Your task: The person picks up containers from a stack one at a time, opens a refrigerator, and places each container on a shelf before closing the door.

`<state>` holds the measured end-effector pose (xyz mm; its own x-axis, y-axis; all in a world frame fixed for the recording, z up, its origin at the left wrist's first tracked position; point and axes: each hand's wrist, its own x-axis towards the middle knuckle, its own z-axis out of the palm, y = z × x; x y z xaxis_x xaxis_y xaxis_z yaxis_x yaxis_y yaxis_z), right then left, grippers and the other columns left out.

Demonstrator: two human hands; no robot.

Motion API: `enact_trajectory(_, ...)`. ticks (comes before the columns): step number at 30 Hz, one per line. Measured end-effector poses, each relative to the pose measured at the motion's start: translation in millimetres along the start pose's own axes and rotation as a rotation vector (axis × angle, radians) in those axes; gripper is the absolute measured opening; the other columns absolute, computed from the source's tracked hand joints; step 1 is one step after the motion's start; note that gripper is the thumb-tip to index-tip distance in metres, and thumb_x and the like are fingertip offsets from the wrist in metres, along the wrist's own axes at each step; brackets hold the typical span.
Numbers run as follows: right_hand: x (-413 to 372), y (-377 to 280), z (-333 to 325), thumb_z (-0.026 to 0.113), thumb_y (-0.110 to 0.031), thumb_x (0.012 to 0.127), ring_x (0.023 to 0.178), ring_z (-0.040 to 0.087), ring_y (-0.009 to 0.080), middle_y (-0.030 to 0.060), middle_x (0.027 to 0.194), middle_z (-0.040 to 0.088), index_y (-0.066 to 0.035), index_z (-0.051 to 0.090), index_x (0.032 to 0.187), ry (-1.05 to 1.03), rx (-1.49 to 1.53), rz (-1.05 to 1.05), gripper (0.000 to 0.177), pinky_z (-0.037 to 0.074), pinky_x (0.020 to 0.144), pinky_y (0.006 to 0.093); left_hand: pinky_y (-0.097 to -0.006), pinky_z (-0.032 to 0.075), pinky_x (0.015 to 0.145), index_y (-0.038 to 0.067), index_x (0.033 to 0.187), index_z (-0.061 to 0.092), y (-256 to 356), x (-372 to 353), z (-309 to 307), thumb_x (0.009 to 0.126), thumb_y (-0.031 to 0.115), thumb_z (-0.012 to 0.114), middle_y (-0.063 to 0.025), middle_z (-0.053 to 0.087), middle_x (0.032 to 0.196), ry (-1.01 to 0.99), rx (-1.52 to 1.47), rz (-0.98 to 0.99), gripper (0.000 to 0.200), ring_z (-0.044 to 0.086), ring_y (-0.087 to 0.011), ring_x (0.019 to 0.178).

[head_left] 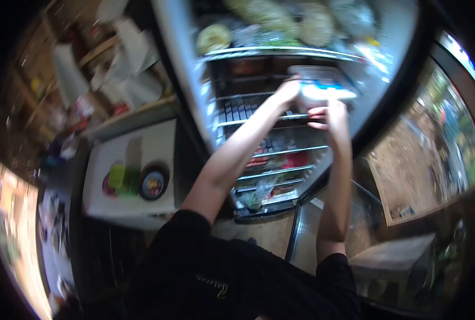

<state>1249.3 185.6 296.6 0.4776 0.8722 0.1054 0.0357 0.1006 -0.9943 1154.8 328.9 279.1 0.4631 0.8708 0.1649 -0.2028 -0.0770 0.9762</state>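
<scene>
Both my arms reach into an open upright fridge point(280, 52) with wire shelves. Between my hands is a clear plastic container point(314, 74), blurred, with a white and blue patch on its near side. My left hand point(289, 90) grips its left edge. At its front right, my right hand point(330, 113) has its thumb side against the container and some fingers curled below. The container is in front of the upper middle shelf opening; its contents cannot be made out.
Bagged greens and a pale cabbage-like vegetable point(214, 39) fill the top shelf. Lower shelves point(280, 173) hold packets and bags. At left, a white-topped surface point(152, 144) carries a green block-like item point(123, 179) and a dark bowl point(153, 183). The glass fridge door point(322, 213) stands open at right.
</scene>
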Motion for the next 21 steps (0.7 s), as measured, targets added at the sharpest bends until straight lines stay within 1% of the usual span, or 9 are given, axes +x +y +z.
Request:
enact_trajectory(2,3.8,11.8,1.7,0.035,-0.055,0.101,0.076,0.067,0.0203,0.0149,0.085,0.069,0.001,0.055,0.109,0.008,-0.011,-0.026,0.06,0.06,0.06,0.0344,-0.0389,0.05,0.079,0.001,0.106,0.066,-8.5,13.0,-2.7,0.1,0.039,0.044,-0.0149,0.067,0.103,-0.011,0.044,-0.065,0.044,0.061,-0.0222,0.09)
enact_trajectory(5,-14.3,7.4,23.4,0.041,-0.049,0.101,0.073,0.068,0.0194,0.0159,0.091,0.069,-0.004,0.042,0.127,0.137,0.005,0.029,0.053,0.059,0.055,0.0306,-0.0383,0.05,0.089,-0.008,0.138,0.036,-23.9,21.9,-2.7,0.095,0.05,0.05,-0.0281,0.06,0.122,0.148,0.121,-0.096,0.074,0.06,-0.0316,0.113)
enact_trajectory(6,-23.5,10.1,29.0,0.047,-0.049,0.099,0.079,0.068,0.0223,0.0189,0.094,0.068,0.001,0.018,0.149,0.148,0.055,-0.023,0.076,0.057,0.059,0.0303,-0.0378,0.05,0.089,-0.008,0.135,0.04,-22.9,4.9,-8.2,0.094,0.05,0.053,-0.0289,0.059,0.123,0.119,0.058,-0.059,0.072,0.062,-0.0306,0.11)
enact_trajectory(8,-53.0,18.3,58.9,0.056,-0.028,0.1,0.083,0.068,0.0228,0.0188,0.1,0.067,0.001,0.036,0.138,0.41,0.127,-0.215,0.053,0.057,0.066,0.0296,-0.0381,0.047,0.09,-0.007,0.128,0.043,14.1,-76.4,-20.5,0.095,0.05,0.054,-0.0218,0.058,0.118,0.208,0.032,0.049,0.067,0.06,-0.0293,0.104)
enact_trajectory(9,-66.8,35.9,72.5,0.06,-0.018,0.098,0.081,0.066,0.0209,0.0166,0.096,0.065,0.002,0.045,0.123,0.548,0.166,-0.382,0.035,0.055,0.063,0.028,-0.0346,0.043,0.099,-0.005,0.13,0.043,3.0,-94.7,-28.6,0.097,0.043,0.057,-0.0164,0.055,0.127,0.145,-0.096,0.158,0.06,0.052,-0.0233,0.122)
enact_trajectory(10,-86.1,46.5,90.4,0.059,-0.014,0.098,0.075,0.063,0.0184,0.0145,0.087,0.063,0.001,0.048,0.109,0.614,0.225,-0.453,0.022,0.053,0.06,0.026,-0.0336,0.043,0.099,-0.002,0.126,0.044,0.3,-135.1,-37.8,0.099,0.029,0.058,-0.0127,0.057,0.119,0.118,-0.255,0.296,0.044,0.053,-0.0202,0.118)
enact_trajectory(13,-148.7,103.6,147.5,0.052,-0.008,0.1,0.059,0.056,0.0144,0.0085,0.069,0.055,-0.002,0.045,0.1,0.399,0.167,-0.66,0.01,0.048,0.052,0.025,-0.0352,0.045,0.098,0.001,0.121,0.05,-4.1,-257.6,-105.0,0.1,0.021,0.051,-0.0131,0.058,0.117,0.18,-0.004,0.444,0.029,0.058,-0.0203,0.112)
enact_trajectory(15,-190.2,134.6,195.4,0.053,-0.007,0.098,0.058,0.059,0.0151,0.0131,0.083,0.058,-0.003,0.045,0.103,0.1,0.311,-0.498,0.01,0.049,0.05,0.0241,-0.0314,0.047,0.092,0.0,0.114,0.054,-34.0,-315.3,-164.2,0.1,0.018,0.047,-0.0104,0.063,0.102,0.397,0.275,0.566,0.024,0.061,-0.0164,0.099)
enact_trajectory(21,-212.4,155.2,346.5,0.051,-0.018,0.102,0.062,0.058,0.0109,0.0098,0.088,0.061,-0.003,0.049,0.116,-0.622,0.376,-0.152,0.021,0.047,0.057,0.0217,-0.0328,0.048,0.081,0.003,0.117,0.047,-83.1,-415.3,-329.8,0.106,0.039,0.03,-0.0103,0.06,0.106,1.196,-0.07,0.137,0.041,0.059,-0.0175,0.097)
